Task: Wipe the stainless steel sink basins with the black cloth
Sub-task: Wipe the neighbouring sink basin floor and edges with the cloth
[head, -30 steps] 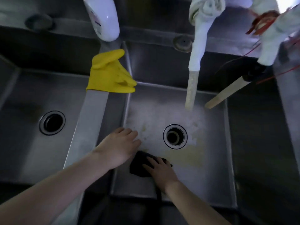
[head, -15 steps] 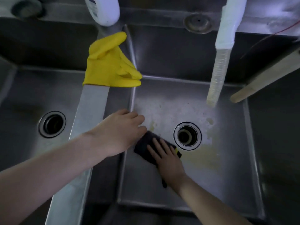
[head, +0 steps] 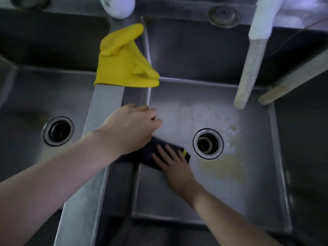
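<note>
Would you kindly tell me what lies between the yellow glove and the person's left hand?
In the head view, only a bare stretch of the steel divider lies between the yellow glove and the left hand.

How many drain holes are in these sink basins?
2: the left drain in the left basin's floor, the right drain in the right basin, beside the cloth. The far-right area is dark and cropped, so another may be hidden.

Two bare forearms in from 8 and 5 o'clock; bare left hand [head: 131,128], bare right hand [head: 174,167].
</note>
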`<state>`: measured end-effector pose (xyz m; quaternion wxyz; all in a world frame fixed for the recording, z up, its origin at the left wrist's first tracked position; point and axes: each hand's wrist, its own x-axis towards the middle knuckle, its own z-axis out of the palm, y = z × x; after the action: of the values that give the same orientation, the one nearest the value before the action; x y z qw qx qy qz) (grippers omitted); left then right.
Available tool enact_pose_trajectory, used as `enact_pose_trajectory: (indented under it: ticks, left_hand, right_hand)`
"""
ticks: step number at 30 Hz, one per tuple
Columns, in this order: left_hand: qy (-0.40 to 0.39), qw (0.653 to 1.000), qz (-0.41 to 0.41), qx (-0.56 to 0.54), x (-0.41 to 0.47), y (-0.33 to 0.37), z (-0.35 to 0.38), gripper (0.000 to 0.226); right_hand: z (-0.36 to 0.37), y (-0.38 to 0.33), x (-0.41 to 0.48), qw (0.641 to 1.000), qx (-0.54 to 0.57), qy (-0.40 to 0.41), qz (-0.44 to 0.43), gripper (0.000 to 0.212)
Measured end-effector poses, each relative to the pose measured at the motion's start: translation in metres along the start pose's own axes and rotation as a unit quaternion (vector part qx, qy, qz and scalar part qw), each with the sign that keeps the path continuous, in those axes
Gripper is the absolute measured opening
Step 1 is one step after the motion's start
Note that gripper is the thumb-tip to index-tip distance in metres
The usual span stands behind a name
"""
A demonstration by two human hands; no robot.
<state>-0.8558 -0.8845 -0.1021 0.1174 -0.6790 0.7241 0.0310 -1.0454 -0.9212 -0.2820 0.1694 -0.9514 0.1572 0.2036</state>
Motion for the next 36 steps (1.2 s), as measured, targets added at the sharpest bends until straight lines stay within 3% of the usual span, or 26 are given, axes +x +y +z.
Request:
enact_pose_trajectory:
  ticks: [4,8,10,14,20,24,32,36]
  left_hand:
    - [-0.003,1.0,0.0,0.006,0.0,0.005,-0.001,0.016]
    - [0.01,1.0,-0.014,-0.019,0.009,0.015,0.005,0.026]
    - [0.005,0.999,-0.028,-0.026,0.016,0.018,0.01,0.017]
    - [-0.008,0.997,-0.066,-0.049,0.029,0.018,0.018,0.035]
    - [-0.017,0.99,-0.122,-0.073,0.053,0.016,0.028,0.04]
    - [-0.039,0.975,-0.171,-0.135,0.063,0.028,0.046,0.047]
    - [-0.06,0.957,-0.196,-0.206,0.061,0.057,0.088,0.05]
    - [-0.04,0.949,-0.214,-0.227,0.071,0.073,0.094,0.055]
  right_hand:
    - [0.029,-0.012,-0.054,0.996,-0.026,-0.014,-0.08,0.065]
    - [0.021,0.0,-0.042,0.996,-0.017,-0.005,-0.083,0.067]
    - [0.012,0.012,-0.016,0.998,-0.005,0.01,-0.055,0.068]
    - [-0.028,0.048,0.049,0.996,0.034,0.078,0.036,0.071]
    - [-0.081,0.101,0.114,0.992,0.042,0.077,0.087,0.062]
    - [-0.075,0.086,0.095,0.991,0.05,0.083,0.089,0.065]
    - [-0.033,0.088,0.031,0.999,-0.001,0.043,-0.03,0.065]
    - [-0.054,0.124,0.039,0.996,-0.022,0.079,0.027,0.071]
